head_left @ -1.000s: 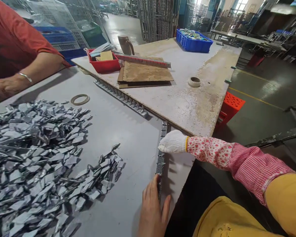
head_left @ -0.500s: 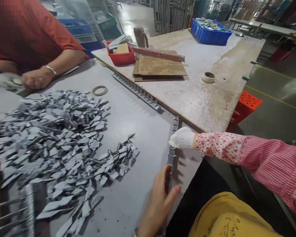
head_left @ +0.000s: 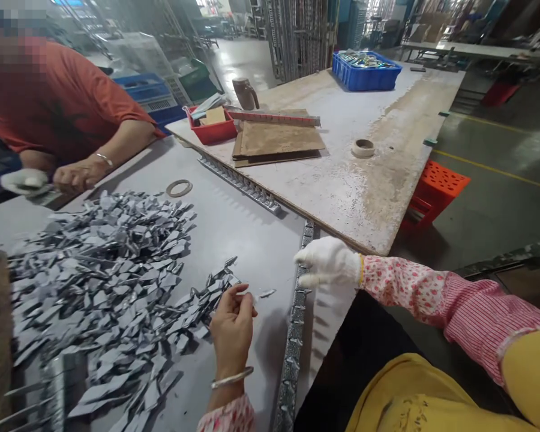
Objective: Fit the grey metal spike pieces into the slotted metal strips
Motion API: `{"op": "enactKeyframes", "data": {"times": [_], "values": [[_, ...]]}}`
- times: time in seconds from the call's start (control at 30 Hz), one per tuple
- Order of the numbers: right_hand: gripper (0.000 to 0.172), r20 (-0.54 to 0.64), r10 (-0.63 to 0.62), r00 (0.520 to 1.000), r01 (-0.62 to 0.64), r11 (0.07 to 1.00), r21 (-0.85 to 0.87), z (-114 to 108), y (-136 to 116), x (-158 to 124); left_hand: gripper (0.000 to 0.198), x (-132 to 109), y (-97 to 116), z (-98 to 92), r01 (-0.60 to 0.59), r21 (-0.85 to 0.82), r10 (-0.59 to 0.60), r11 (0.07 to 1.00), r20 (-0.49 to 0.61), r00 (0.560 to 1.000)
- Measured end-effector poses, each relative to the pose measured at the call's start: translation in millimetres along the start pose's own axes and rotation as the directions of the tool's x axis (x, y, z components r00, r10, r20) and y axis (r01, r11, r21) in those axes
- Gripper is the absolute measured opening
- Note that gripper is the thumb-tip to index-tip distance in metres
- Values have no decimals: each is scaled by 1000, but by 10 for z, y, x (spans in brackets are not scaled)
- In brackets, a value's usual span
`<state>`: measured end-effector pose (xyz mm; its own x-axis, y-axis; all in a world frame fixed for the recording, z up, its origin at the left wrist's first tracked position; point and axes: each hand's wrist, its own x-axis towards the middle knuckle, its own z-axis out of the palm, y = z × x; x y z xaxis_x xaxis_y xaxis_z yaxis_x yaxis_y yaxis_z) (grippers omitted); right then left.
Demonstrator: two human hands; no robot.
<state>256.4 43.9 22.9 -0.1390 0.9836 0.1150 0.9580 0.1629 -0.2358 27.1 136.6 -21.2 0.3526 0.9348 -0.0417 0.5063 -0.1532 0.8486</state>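
Observation:
My left hand (head_left: 231,324), bare with a bangle at the wrist, reaches the right edge of a heap of flat, pointed grey metal pieces (head_left: 130,258). Its fingers are curled in; what is between them, if anything, is hidden. One small loose piece (head_left: 267,293) lies just right of the fingertips. A long textured metal strip (head_left: 292,345) with small upright tabs runs along the table edge nearest me. Over its upper part, my right hand (head_left: 330,261) in a white glove holds the strip, thumb and fingers across it with a gap between them.
A second toothed metal strip (head_left: 240,186) lies along the raised board (head_left: 342,174). A tape ring (head_left: 179,188) sits beyond the heap. On the board are a tape roll (head_left: 362,148), cardboard (head_left: 279,141), a red bin (head_left: 213,129) and a blue crate (head_left: 366,75). A co-worker (head_left: 81,114) sits across, left.
My left hand has left the metal strip and moved left to the edge of the heap. My right hand stays at the strip, its fingers more spread. The view has shifted slightly.

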Motion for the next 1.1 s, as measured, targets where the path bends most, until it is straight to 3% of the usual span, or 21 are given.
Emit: {"op": "enactKeyframes", "data": {"times": [0.03,0.1,0.17,0.23,0.27,0.33,0.4,0.5,0.57,0.63,0.73,0.8,0.93,1.0,1.07,1.1], "values": [[52,8,-146,989,146,989,10,-18,-99,-12,27,-107,88,18,51,-180,-43,982,51,998],[44,22,-328,944,325,942,82,-27,-297,-28,30,-305,252,62,206,-499,-121,841,199,973],[34,-17,-325,946,315,902,295,-3,-456,-52,33,-462,369,95,305,-610,-144,732,299,943],[29,-76,-126,989,146,766,627,34,-556,-89,33,-573,426,94,263,-574,-103,775,296,950],[27,-59,5,998,43,622,782,51,-586,-110,32,-617,437,78,192,-513,-66,836,253,965],[28,90,199,976,-144,279,949,70,-619,-151,27,-691,444,26,8,-306,37,952,142,989],[27,268,220,938,-284,40,958,72,-635,-185,26,-762,445,-32,-132,-140,147,981,101,984],[23,472,29,881,-468,-96,879,55,-657,-236,35,-864,439,-83,-169,-275,230,947,208,951],[30,574,-142,806,-589,-101,802,33,-666,-277,38,-911,430,-89,-92,-437,243,895,304,921],[36,608,-182,773,-628,-84,773,3,-655,-318,40,-925,428,-86,-39,-468,237,883,373,897],[33,511,-25,859,-511,-1,859,-26,-609,-367,41,-903,462,-81,-111,-276,221,955,409,885],[30,459,39,887,-461,70,885,-21,-586,-387,41,-888,498,-64,-182,-166,233,969,386,893],[35,576,-57,815,-576,29,817,-12,-557,-368,46,-863,533,27,-221,-216,294,951,411,863],[36,580,-58,812,-579,45,814,-48,-473,-305,45,-823,500,95,-223,-199,286,954,396,872],[35,490,115,864,-503,158,850,-99,-299,-205,35,-763,419,173,-218,-133,252,967,352,901],[35,405,233,884,-459,273,845,-119,-182,-146,30,-732,360,215,-213,-99,235,972,344,909]]}}
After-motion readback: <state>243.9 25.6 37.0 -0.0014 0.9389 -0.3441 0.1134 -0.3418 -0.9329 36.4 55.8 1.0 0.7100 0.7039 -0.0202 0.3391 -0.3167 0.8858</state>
